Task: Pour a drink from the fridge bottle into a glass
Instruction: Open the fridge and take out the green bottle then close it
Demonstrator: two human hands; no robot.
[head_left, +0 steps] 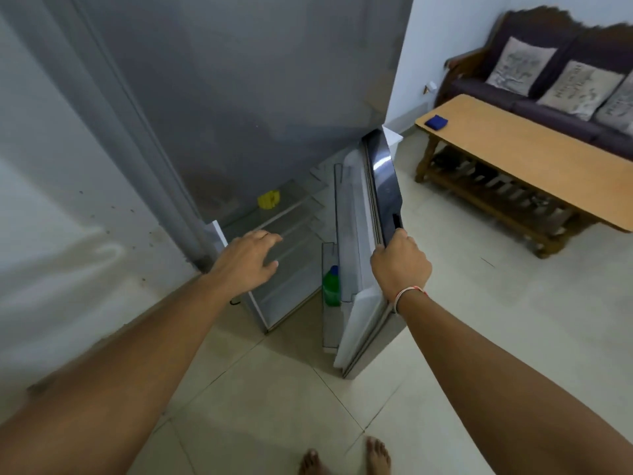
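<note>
The grey fridge (239, 97) stands in front of me with its lower door (363, 269) swung open to the right. A green bottle (331, 286) with a blue cap stands upright in the door's bottom rack. My right hand (400, 262) grips the edge of the open door just below its handle slot. My left hand (248, 260) hovers with fingers spread in front of the fridge's glass shelves (291, 228), to the left of the bottle and holding nothing. No glass is in view.
A yellow object (269, 199) lies on an upper shelf inside the fridge. A wooden table (524, 156) with a blue item (436, 122) stands at the right, a dark sofa (555, 84) with cushions behind it. A wall (51, 200) runs along the left. My bare feet (346, 457) stand on the tiled floor.
</note>
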